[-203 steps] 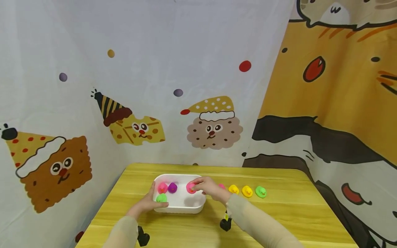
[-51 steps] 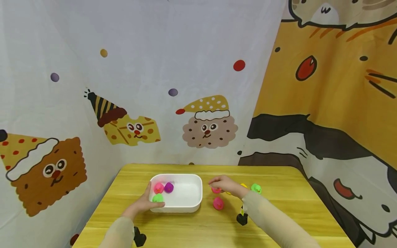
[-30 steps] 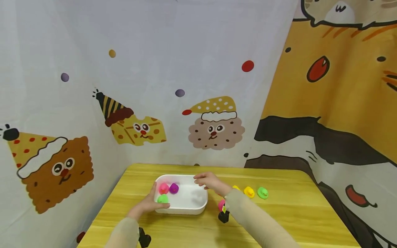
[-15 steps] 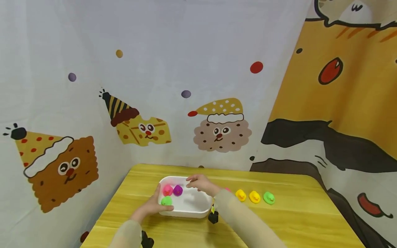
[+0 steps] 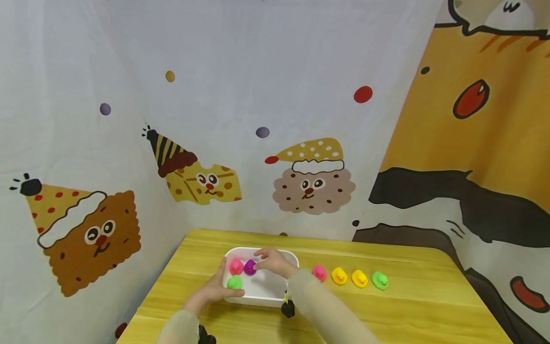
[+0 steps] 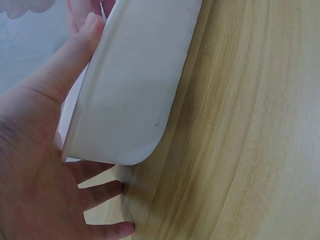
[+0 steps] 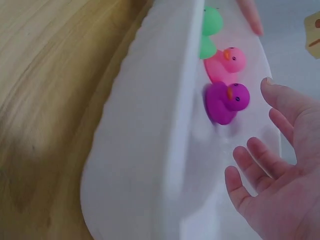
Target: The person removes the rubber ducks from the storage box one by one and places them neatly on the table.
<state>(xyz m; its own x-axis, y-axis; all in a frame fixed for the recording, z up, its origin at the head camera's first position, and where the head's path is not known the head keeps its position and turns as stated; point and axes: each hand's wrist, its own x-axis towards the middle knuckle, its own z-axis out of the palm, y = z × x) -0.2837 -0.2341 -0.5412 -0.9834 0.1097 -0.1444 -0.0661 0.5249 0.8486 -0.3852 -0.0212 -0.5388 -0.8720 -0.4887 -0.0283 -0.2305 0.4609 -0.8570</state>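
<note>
My left hand (image 5: 213,288) holds the left end of a white plastic tub (image 5: 263,302), thumb along the near rim. Its other fingers (image 6: 102,194) spread around the outside of the end wall in the left wrist view. Inside, at the left, sit a pink rubber duck (image 5: 236,266), a green one (image 5: 234,282) and a purple one (image 5: 250,267). My right hand (image 5: 275,263) hovers over the tub, fingertips close to the purple duck. In the right wrist view, a gap shows between those loosely bent fingers and the purple duck (image 7: 227,103).
To the tub's right, a row on the wooden table (image 5: 412,310) has a pink duck (image 5: 319,273), two yellow ducks (image 5: 339,276) and a green duck (image 5: 380,280). A printed cloth (image 5: 240,67) hangs behind the table. My right sleeve (image 5: 318,301) covers the table beside the tub.
Earlier my right hand held another pink duck in the tub; later that duck lay on the table, now hidden. Since then the hand has moved left from the row to the purple duck.
</note>
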